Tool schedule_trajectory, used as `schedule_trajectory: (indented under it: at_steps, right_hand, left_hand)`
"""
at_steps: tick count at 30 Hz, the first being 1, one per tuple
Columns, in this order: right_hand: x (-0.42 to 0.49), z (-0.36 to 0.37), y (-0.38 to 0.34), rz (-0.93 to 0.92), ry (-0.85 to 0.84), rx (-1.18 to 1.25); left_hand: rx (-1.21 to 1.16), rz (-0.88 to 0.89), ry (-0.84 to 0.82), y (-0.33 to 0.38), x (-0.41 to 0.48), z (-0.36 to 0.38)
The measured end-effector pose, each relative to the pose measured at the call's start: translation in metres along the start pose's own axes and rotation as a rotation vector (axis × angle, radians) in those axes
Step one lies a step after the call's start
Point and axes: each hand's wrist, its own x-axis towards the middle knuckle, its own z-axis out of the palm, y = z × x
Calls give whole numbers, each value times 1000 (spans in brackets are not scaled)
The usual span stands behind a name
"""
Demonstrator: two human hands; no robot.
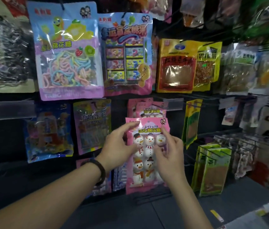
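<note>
Where right hand (171, 154) overlaps, snowman packet (145, 172) hidden, far packets (239, 68) blurred.

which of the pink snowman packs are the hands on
The front pink snowman pack: the left hand and right hand hold its two sides. The other pink packs hang behind and above it, untouched.

We hold the pink snowman marshmallow pack (147, 156) between our left hand (118, 149) and right hand (170, 156), fingers curled on its front; more pink packs (148, 108) hang just above our grip.
</note>
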Motion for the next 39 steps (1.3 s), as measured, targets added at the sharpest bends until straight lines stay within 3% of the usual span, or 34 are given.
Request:
schedule_trajectory:
  at_steps: [6,12,25,39]
  right_hand:
    - [19,-4,30,29,99,-91]
    - [35,-10,28,-66,201,-143]
    - [42,-14,20,-26,34,-157]
    - [35,7,21,83,-125,-169]
  left_hand:
    - [2,77,-12,10,36,35]
    - [-72,118,17,19,65,62]
    - [26,116,148,7,70,67]
    - [110,-30,240,-19,113,69]
